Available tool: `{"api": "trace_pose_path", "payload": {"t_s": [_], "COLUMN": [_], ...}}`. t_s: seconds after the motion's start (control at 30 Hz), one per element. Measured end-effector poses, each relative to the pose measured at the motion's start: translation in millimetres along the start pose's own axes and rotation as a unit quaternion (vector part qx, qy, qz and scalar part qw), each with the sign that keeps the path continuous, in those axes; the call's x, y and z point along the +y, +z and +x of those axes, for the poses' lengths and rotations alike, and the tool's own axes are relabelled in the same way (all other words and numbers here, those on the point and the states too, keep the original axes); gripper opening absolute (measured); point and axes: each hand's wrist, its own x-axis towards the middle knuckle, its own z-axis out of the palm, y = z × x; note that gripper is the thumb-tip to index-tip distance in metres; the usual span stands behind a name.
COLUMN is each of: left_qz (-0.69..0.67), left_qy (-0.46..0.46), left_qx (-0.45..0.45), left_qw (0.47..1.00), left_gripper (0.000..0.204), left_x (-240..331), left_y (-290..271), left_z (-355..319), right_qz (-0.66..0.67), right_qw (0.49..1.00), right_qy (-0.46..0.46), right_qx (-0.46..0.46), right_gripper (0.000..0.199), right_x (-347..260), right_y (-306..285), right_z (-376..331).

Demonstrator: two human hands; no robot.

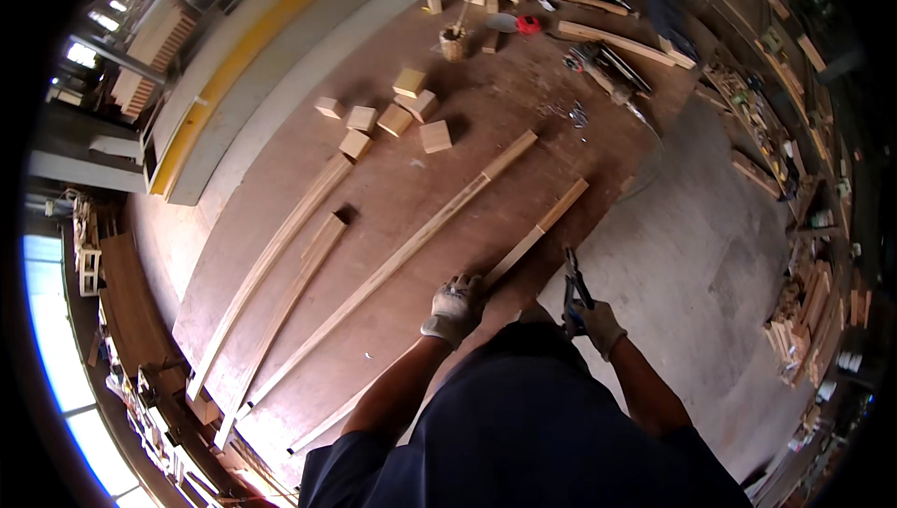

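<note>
At the centre, a broad, flat work surface is reddish brown. A long wooden strip is pale tan, warmer orange-brown toward its upper end. Off-white gloves cover the left hand and right hand, lower centre; beside them, a slender-jawed hand tool is black with blue. The cloth shirt, bottom, is navy. Upper left, a long straight band is yellow.

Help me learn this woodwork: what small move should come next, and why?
Perhaps the right hand should move its black handheld tool over the wooden strip: the left hand rests on that strip, and the tool is held beside it.
</note>
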Motion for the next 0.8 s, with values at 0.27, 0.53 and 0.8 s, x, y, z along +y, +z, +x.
{"api": "trace_pose_path", "payload": {"t_s": [0.27,0.53,0.8], "left_qz": [0.073,0.073,0.079], "left_qy": [-0.050,-0.016,-0.101], "left_qx": [0.006,0.126,0.170], "left_qw": [0.996,0.989,0.977], "left_gripper": [0.038,0.047,0.017], "left_x": [-37.1,-48.6,-141.3], "left_y": [-32.8,-47.8,-57.1], "left_z": [-22.4,-14.2,-19.3], "right_qz": [-0.003,-0.047,-0.085], "right_qw": [0.996,0.995,0.988], "right_qy": [0.064,0.066,0.105], "right_qx": [0.057,0.057,0.071], "right_gripper": [0.022,0.021,0.020], "right_x": [9.1,17.7,41.6], "right_y": [-11.6,-14.0,-30.6], "right_z": [-4.1,-2.0,-11.4]}}
